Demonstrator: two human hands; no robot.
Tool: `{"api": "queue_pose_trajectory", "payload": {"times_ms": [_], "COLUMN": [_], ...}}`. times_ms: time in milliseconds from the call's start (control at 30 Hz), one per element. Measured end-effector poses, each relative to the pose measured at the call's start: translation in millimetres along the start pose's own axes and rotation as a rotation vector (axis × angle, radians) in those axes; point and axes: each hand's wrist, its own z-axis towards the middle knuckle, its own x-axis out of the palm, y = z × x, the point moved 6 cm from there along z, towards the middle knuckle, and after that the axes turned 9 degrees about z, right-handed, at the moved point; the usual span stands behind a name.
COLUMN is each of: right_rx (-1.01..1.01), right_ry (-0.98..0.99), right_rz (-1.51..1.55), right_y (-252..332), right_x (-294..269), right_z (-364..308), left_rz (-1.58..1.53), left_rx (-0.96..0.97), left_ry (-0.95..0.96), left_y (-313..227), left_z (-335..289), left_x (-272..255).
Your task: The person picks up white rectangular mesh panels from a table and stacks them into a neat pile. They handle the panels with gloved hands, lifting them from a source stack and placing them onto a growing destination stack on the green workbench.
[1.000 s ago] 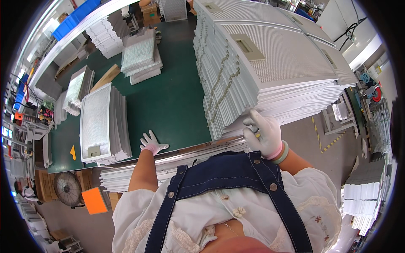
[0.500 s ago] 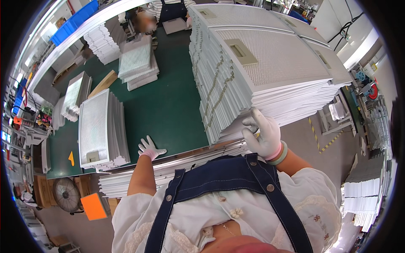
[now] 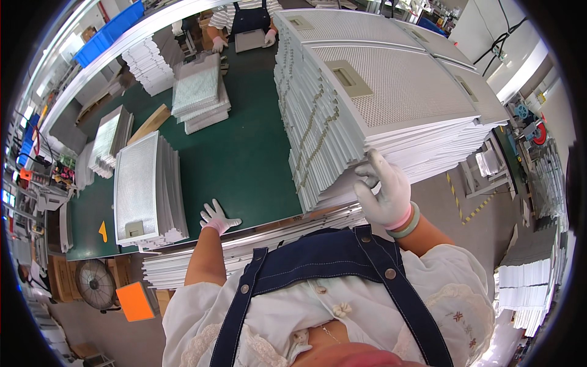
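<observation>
My left hand [image 3: 219,218], in a white glove, lies flat with spread fingers near the front edge of the green table [image 3: 244,159]. Nothing is in it. Also gloved, my right hand [image 3: 388,191] is raised at the near corner of a tall stack of white-framed mesh filter panels [image 3: 409,79]. Its index finger points up close to the panel edges, the thumb stands apart, and the other fingers curl; I see nothing held. Whether the fingertip touches the stack I cannot tell. A recessed beige handle [image 3: 348,78] sits on the top panel.
A shorter panel stack [image 3: 143,183] stands left of my left hand, with more panels [image 3: 199,88] beyond it and a wooden block [image 3: 150,124] between. Across the table, a co-worker's gloved hands [image 3: 269,38] hold a panel [image 3: 249,41]. White frames [image 3: 244,248] lie under the table edge.
My right hand has shifted slightly, its index finger a little higher along the stack corner. My left hand stays put. The co-worker has moved, and both their hands now show around the far panel.
</observation>
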Motion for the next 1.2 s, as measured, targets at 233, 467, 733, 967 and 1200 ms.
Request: {"api": "queue_pose_trajectory", "payload": {"times_ms": [233, 467, 733, 967, 1200], "right_rx": [0.077, 0.108, -0.006, -0.334, -0.313], "right_ry": [0.008, -0.026, -0.017, -0.108, -0.033], "right_rz": [-0.034, -0.012, -0.102, -0.514, -0.431], "right_y": [2.4, 2.8, 10.2, 55.6, 25.5], "right_x": [-2.5, -2.8, -9.4, -21.7, -19.4], "right_z": [11.0, 12.7, 9.0, 64.0, 85.6], "left_rz": [0.004, 0.009, 0.004, -0.035, -0.052], "left_rx": [-0.006, -0.014, 0.008, 0.009, 0.021], "left_ry": [0.009, 0.002, 0.001, -0.007, -0.033], "left_y": [-0.4, 1.9, 1.5, 6.6, -1.4], "left_z": [-1.5, -0.1, -4.3, -13.5, -8.7], "left_x": [-1.5, -0.4, -2.0, -0.4, -2.2]}}
